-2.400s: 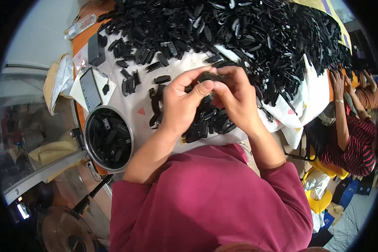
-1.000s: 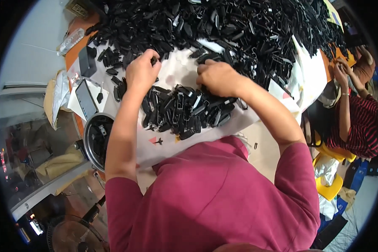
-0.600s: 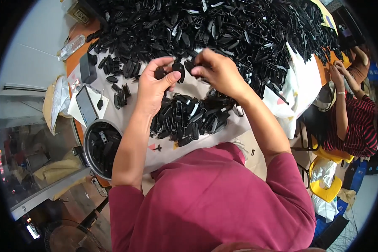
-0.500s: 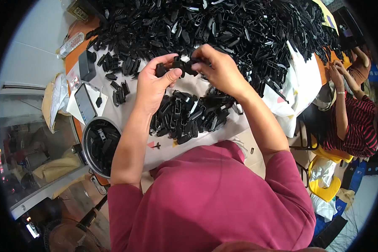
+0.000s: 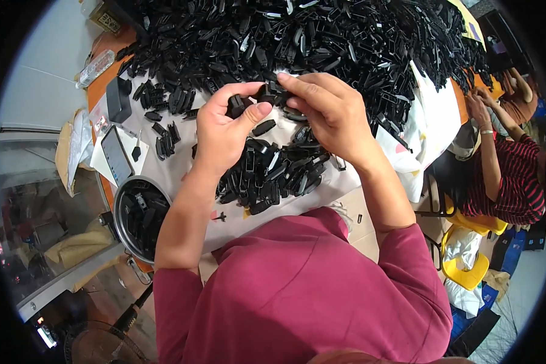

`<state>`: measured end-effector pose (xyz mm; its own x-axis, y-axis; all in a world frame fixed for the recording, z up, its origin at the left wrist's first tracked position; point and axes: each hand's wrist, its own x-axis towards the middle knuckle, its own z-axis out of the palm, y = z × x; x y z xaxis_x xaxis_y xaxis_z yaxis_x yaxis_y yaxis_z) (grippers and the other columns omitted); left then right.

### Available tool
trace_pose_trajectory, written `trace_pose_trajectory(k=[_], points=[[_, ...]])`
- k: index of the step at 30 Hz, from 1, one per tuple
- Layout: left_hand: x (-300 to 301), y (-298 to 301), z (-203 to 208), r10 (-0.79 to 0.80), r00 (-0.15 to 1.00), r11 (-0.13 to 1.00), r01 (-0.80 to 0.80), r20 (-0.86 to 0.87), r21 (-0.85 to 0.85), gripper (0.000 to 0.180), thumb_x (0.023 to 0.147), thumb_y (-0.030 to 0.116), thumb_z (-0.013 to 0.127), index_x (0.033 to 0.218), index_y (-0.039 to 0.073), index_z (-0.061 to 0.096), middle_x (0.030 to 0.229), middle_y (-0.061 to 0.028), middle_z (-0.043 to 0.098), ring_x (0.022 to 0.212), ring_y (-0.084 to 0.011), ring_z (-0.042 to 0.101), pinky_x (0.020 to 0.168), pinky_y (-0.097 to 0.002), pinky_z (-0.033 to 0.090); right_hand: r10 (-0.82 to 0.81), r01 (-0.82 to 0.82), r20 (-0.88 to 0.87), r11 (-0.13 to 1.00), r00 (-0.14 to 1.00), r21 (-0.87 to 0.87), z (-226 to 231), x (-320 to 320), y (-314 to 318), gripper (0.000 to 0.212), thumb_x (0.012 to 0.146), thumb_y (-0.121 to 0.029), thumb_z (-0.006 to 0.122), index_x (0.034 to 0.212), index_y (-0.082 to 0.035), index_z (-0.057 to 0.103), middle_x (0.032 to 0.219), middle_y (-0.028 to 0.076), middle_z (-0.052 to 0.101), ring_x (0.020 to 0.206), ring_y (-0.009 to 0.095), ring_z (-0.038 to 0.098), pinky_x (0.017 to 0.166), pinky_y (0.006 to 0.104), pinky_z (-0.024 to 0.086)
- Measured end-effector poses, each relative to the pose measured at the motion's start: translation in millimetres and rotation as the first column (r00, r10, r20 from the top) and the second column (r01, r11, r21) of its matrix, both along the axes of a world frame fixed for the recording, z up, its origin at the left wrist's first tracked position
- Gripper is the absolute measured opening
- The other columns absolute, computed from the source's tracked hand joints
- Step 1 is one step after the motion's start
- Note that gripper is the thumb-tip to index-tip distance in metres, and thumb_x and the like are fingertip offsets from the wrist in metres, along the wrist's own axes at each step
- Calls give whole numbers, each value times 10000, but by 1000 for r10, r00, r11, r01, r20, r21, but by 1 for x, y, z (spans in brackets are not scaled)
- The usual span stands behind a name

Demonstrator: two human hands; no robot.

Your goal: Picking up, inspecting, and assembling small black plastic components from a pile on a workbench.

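Between my hands, over the near part of the table, is a small black plastic part point(image 5: 272, 93). The thumb and fingers of my left hand point(image 5: 223, 134) are closed on it, and a second dark piece point(image 5: 236, 107) shows inside that palm. My right hand point(image 5: 337, 115) pinches the part's right end with thumb and forefinger. Its exact shape is partly hidden by the fingers. Just below lies a small heap of similar black plastic parts point(image 5: 267, 173). A much larger pile of them point(image 5: 321, 36) spreads behind my hands.
At the left stand a metal bowl point(image 5: 119, 225) with black parts inside, a phone point(image 5: 116, 155), a dark box point(image 5: 117, 100) and a plastic bottle point(image 5: 97, 68). White cloth point(image 5: 434, 127) drapes the table's right side. Beyond it a person in a striped shirt point(image 5: 509, 179) sits.
My right hand has turned, its fingers now lying along the part's right end. The left hand still grips, its thumb slightly shifted. The whole view has moved a little.
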<state>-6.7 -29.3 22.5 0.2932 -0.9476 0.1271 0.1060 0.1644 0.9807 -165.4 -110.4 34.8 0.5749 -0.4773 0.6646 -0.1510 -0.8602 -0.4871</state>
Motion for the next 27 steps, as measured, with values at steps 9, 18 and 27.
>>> trace_pose_trajectory(k=[9,18,27], points=[[15,-2,23,158,578,956,115,801,-271,239,761,83,673,972,9,587,864,-23,612,785,-68,552,681,-197,461,44,-45,-21,998,999,-50,5,-7,7,363,662,70,627,1011,-29,606,829,106,599,676,218,572,572,291,462],[-27,3,8,25,942,1000,-20,-334,17,292,766,104,673,1027,7,587,794,11,578,645,-36,471,578,-159,397,-181,193,223,980,958,-35,-13,14,32,416,669,20,676,1070,-36,581,892,105,607,734,197,569,623,261,471],[9,60,0,51,804,994,-95,-592,-44,231,796,49,597,1010,-23,550,971,-127,600,685,-124,533,624,-228,437,193,-284,211,729,958,623,-6,38,54,199,756,-84,675,897,27,590,807,48,598,702,64,547,611,204,446]])
